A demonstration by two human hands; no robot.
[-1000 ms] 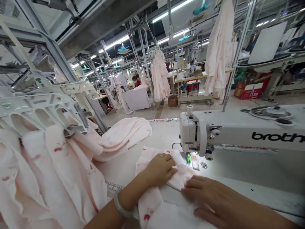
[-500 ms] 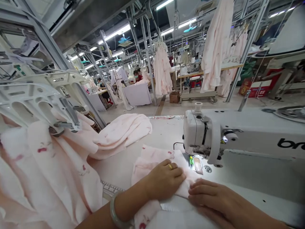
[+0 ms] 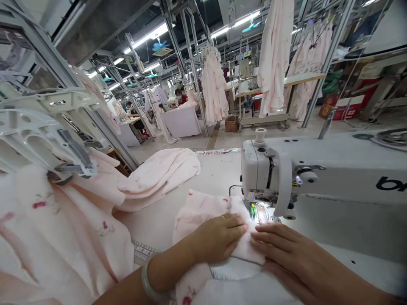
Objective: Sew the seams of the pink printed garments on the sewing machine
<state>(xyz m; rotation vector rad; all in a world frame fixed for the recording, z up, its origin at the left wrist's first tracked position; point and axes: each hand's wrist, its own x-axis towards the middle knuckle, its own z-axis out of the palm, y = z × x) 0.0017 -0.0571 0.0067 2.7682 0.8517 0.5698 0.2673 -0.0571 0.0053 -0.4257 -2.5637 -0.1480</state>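
Observation:
A pale pink printed cloth piece (image 3: 206, 205) lies on the white sewing table, its right edge beside the lit needle area of a sewing machine (image 3: 343, 163). My left hand (image 3: 219, 237), wearing a ring, rests on this cloth with fingers bent together and gripping it near its right side. To the right, my right hand (image 3: 294, 254) is laid fairly flat, fingers stretched out, its fingertips touching the cloth edge just in front of the needle plate. A small green part (image 3: 253, 212) shows under the machine head. The cloth's underside is hidden.
Pink garments (image 3: 73, 224) hang from white hangers (image 3: 34, 127) at my left. Behind them a bunched pink cloth (image 3: 165, 171) lies on the table. A measuring tape strip (image 3: 144, 250) runs by my left wrist. Further off are other workstations and a person.
My right hand has slid slightly forward along the cloth edge, its fingers straighter. My left hand stays on the cloth. The view has shifted a little.

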